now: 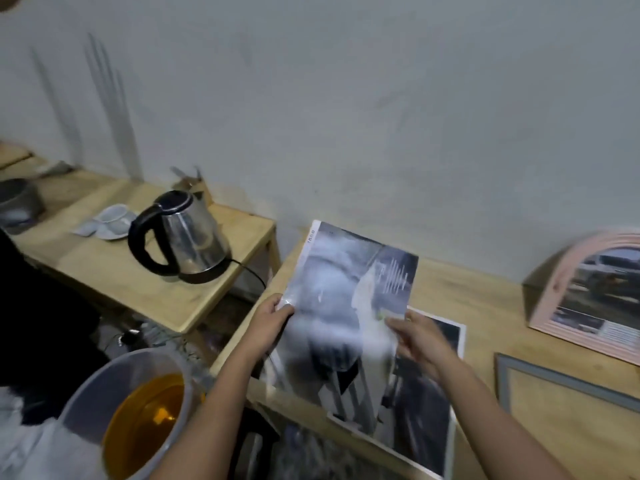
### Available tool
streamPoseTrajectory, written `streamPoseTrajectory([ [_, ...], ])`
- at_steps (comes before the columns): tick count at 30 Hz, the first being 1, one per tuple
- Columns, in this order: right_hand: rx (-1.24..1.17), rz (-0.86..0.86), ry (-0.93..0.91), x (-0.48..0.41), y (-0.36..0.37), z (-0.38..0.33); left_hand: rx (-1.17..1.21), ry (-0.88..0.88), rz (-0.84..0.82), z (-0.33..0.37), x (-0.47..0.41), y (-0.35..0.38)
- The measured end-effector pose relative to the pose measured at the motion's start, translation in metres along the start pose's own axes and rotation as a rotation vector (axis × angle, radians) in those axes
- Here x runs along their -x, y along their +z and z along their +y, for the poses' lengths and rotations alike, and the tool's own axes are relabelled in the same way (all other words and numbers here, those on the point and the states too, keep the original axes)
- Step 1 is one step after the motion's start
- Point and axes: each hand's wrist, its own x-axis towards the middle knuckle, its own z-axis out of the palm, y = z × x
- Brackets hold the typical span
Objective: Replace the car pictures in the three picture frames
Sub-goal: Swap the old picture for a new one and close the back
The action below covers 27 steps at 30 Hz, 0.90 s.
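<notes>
1. The step in hand looks like choosing a fresh print; the glossy grey-toned paper picture [349, 292] is held tilted over the pale wooden table [467, 285], above a darker white-bordered print [429, 410] lying flat there.
2. Next, I judge, it must go to a frame; the flat grey rectangular frame [554, 375] lies near on the right, bare wood showing through it; the pink arched frame [554, 296] by the wall holds a car picture.
3. The left hand [273, 318] pinches the sheet's left edge, thumb on top; the right hand [415, 337] grips its right edge with curled fingers, though blur hides the exact hold.
</notes>
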Motion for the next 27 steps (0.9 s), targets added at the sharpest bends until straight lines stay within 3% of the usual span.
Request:
streamPoseTrajectory([
  [3,0.175,0.105,0.019,-0.027,0.053,0.029,-0.161,-0.01,0.12,-0.029,-0.038,-0.036],
  [7,0.291,0.247,-0.023,-0.046,0.095,0.051,-0.376,-0.063,0.153,-0.061,-0.069,-0.052],
  [11,0.544,0.239,-0.078,-0.06,0.114,0.07,-0.57,0.017,0.139,-0.076,-0.089,-0.05],
  [18,1.033,0.135,-0.231,-0.067,0.132,0.102,-0.968,0.016,-0.149,-0.116,-0.096,-0.04],
  [27,1.135,0.099,-0.191,-0.07,0.14,0.105,-1.038,0.074,-0.122,-0.133,-0.09,-0.037],
])
